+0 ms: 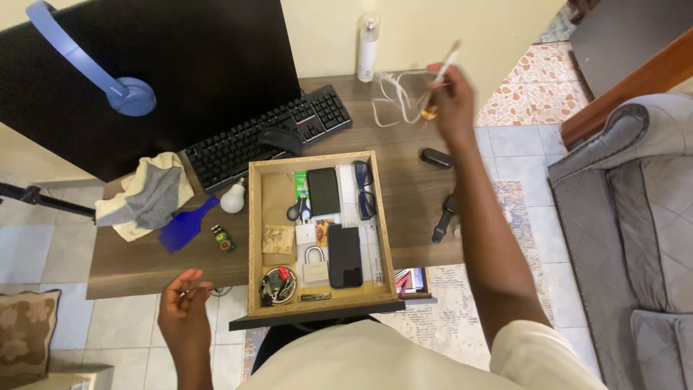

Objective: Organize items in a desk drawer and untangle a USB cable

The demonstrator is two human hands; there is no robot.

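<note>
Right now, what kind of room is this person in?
Probably a home desk corner in a living room. A black keyboard and a big dark monitor sit on the brown wooden desk, a grey cushioned sofa stands alongside, and the floor is tiled.

Big black monitor screen (180, 72), dark, far ahead of the left hand (184, 303). Two dark rectangular phone screens, one (323, 191) ahead of the other (345, 256), in the drawer between both hands. Small green packet (300, 185) just left of the farther phone. White card with orange-red print (315, 232) between them.
</note>
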